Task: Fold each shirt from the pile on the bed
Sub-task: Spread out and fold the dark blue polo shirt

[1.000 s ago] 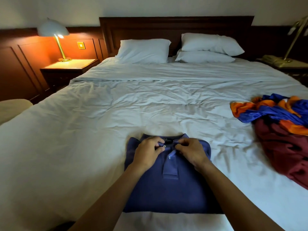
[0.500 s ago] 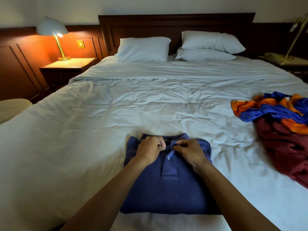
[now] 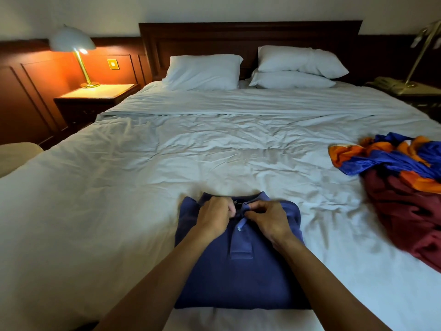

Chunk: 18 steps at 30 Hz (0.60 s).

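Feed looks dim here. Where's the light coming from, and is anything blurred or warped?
Head view: only the bedside lamp at far left is lit, glowing orange on the wall; the bed is dim, bluish. Same view: the wide lens stretches the corners; the shirt pile at right looks soft, the blue polo shirt reads sharp.

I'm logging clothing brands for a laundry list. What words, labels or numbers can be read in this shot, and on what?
Neck label inside the collar of the blue polo shirt: pale lettering, too small and blurred to read.
No other text, number or sign is legible anywhere in view.
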Available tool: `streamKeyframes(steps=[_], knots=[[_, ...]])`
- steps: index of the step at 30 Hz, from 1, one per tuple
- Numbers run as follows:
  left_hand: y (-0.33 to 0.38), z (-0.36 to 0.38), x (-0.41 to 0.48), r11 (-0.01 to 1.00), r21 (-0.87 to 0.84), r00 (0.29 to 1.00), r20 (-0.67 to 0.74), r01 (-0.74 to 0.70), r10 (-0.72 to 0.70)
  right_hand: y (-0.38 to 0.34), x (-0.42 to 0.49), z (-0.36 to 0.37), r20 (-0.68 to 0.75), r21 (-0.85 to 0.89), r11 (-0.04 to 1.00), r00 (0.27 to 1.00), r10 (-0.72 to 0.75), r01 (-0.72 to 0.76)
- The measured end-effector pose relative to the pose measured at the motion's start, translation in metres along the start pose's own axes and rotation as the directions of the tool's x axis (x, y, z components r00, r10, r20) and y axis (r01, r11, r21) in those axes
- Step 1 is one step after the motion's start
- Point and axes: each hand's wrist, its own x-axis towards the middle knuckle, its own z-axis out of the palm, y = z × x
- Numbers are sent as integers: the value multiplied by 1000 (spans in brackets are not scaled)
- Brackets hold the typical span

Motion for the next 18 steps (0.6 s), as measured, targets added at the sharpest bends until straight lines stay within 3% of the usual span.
streamKeyframes(steps=[4,8,11,18], knots=[[-13,1,1,911,-405,996,1,84,-91,-6,-3,1,27,-76,994,997,-74,76],[-10,-5,-1,739,-648,980,65,184,-187,-10,-1,5,40,-157,980,992,-116,121],[-11,-7,0,658,-722,974,103,214,-203,-8,2,6,33,-196,972,992,-124,128],[-13,-4,0,666,-716,976,118,210,-182,-5,6,7,41,-196,975,994,-99,105]])
